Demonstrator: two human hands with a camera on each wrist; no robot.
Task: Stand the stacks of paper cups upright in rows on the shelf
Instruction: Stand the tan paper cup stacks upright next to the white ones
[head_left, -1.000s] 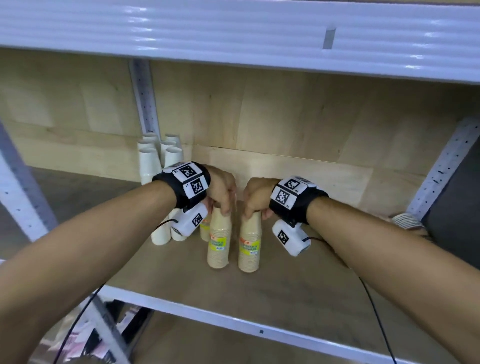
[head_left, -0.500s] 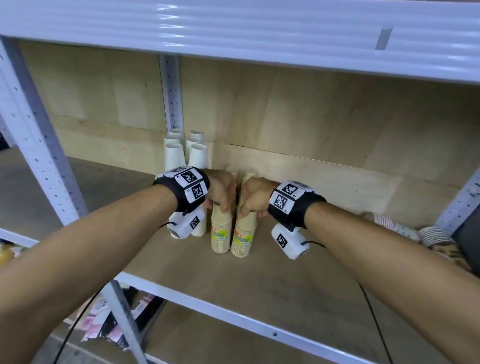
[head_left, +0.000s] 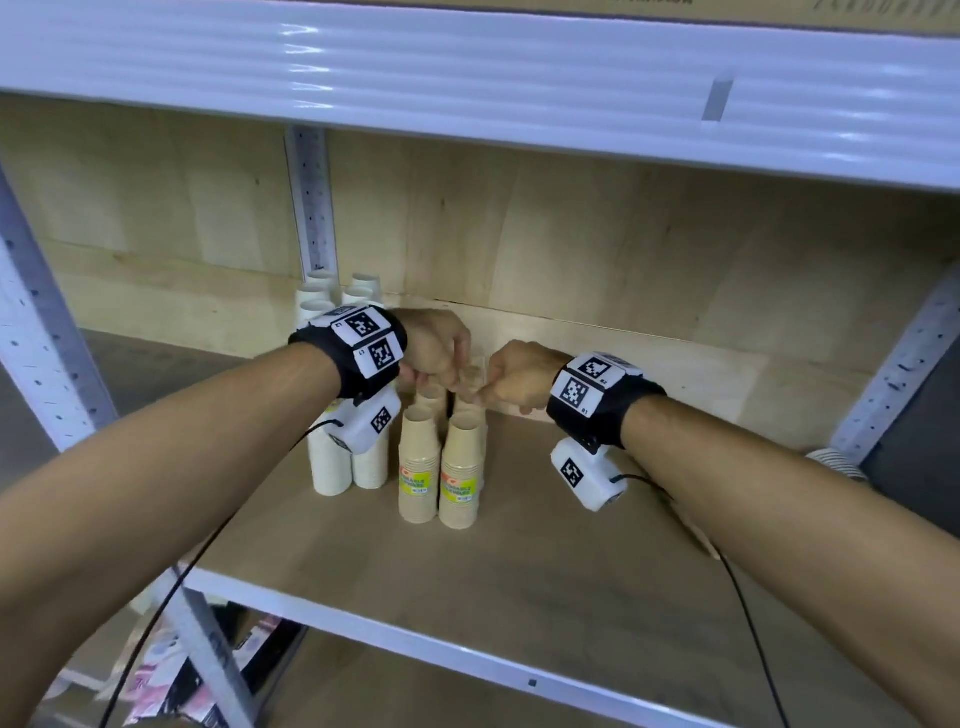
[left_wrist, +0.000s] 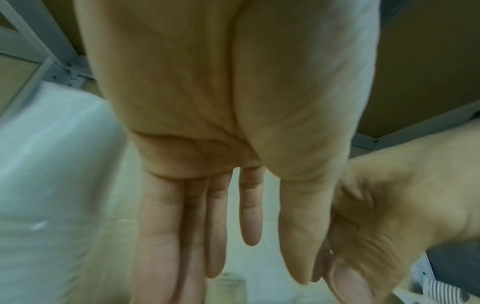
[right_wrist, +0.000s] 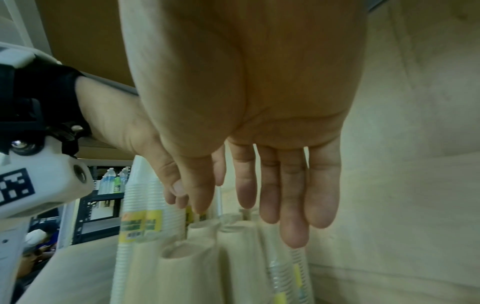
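Observation:
Several brown paper cup stacks with yellow labels (head_left: 460, 475) stand upright in two short rows on the wooden shelf (head_left: 545, 597). Several white cup stacks (head_left: 332, 467) stand just left of them, seen blurred in the left wrist view (left_wrist: 52, 185). My left hand (head_left: 436, 358) and right hand (head_left: 511, 376) hover side by side over the rear brown stacks. In the wrist views the left hand (left_wrist: 221, 205) and the right hand (right_wrist: 272, 185) hang with straight fingers and hold nothing. The brown stacks (right_wrist: 197, 267) stand below the right fingertips.
A white shelf beam (head_left: 467, 78) runs close overhead. White uprights stand at the left (head_left: 31, 312) and right (head_left: 893, 374). Striped cups (head_left: 836, 462) lie at the shelf's right end. Bare board shows right of and in front of the stacks. Packages (head_left: 171, 675) lie below.
Both hands gripped the tops of the two front brown stacks and pushed them together. They have let go and lifted, and now hover over the rear stacks.

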